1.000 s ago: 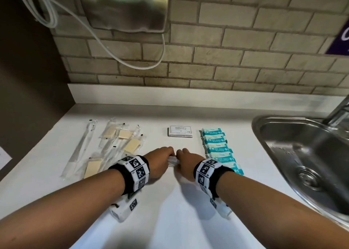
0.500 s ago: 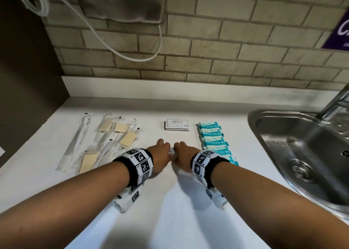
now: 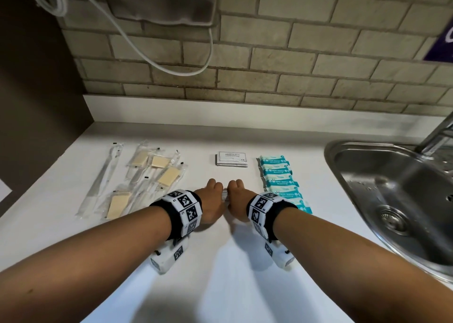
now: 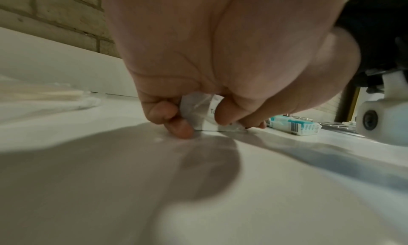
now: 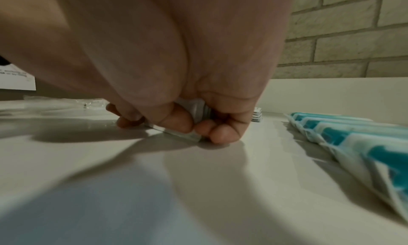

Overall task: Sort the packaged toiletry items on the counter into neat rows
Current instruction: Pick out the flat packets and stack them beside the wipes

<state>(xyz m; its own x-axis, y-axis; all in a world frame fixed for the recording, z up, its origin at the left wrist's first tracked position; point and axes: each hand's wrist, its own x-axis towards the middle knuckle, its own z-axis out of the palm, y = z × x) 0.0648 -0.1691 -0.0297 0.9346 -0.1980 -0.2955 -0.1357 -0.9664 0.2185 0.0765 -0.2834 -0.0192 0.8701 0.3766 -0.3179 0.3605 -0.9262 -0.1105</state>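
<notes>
A small stack of white sachets (image 3: 225,196) stands on the white counter (image 3: 232,273) between my two hands. My left hand (image 3: 214,192) pinches its left end; in the left wrist view, thumb and fingers (image 4: 176,126) curl round the packets (image 4: 194,109). My right hand (image 3: 236,192) grips the right end, with fingers (image 5: 218,131) curled round the stack's edge (image 5: 199,111). Further back lies a flat pile of shampoo sachets (image 3: 231,159). To the right runs a row of teal wipe packs (image 3: 279,178). Clear-wrapped toothbrush kits (image 3: 147,175) lie loosely at the left.
A steel sink (image 3: 392,200) with a tap is set into the counter at the right. A brick wall (image 3: 294,65) with a white upstand closes the back, and a brown wall the left. A hand dryer with a white cable (image 3: 159,62) hangs above.
Both hands stay on the sachet stack in much the same place. The head view has shifted slightly, so the items sit a little higher in the picture.
</notes>
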